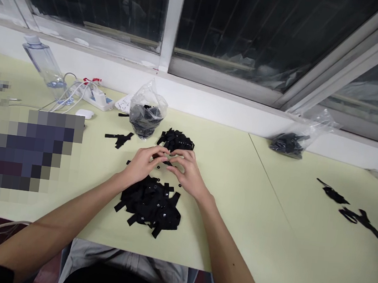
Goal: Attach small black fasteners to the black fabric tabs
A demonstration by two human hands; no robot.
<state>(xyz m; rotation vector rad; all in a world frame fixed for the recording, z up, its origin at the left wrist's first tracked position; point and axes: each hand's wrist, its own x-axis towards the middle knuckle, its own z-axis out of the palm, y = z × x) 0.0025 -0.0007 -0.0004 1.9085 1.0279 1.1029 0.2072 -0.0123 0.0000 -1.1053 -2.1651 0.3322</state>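
My left hand (143, 163) and my right hand (187, 171) meet over the middle of the table, fingertips almost touching. The left thumb and forefinger are pinched together. My right fingers curl toward the thumb; whatever lies between the fingertips is too small and hidden to name. Just behind the fingers is a pile of small black strap-like pieces (177, 140). Nearer my body, below the wrists, lies a larger heap of black fabric pieces (153, 206) with strap ends and small white marks. A small black ring (180, 185) rests on the table beside my right hand, with others near the left.
A clear plastic bag (147, 113) of black pieces stands behind the piles, and another bag (290, 142) lies by the window wall. At left are a water bottle (46, 66), a power strip (94, 95) and cables. Loose black straps (367, 223) lie at right.
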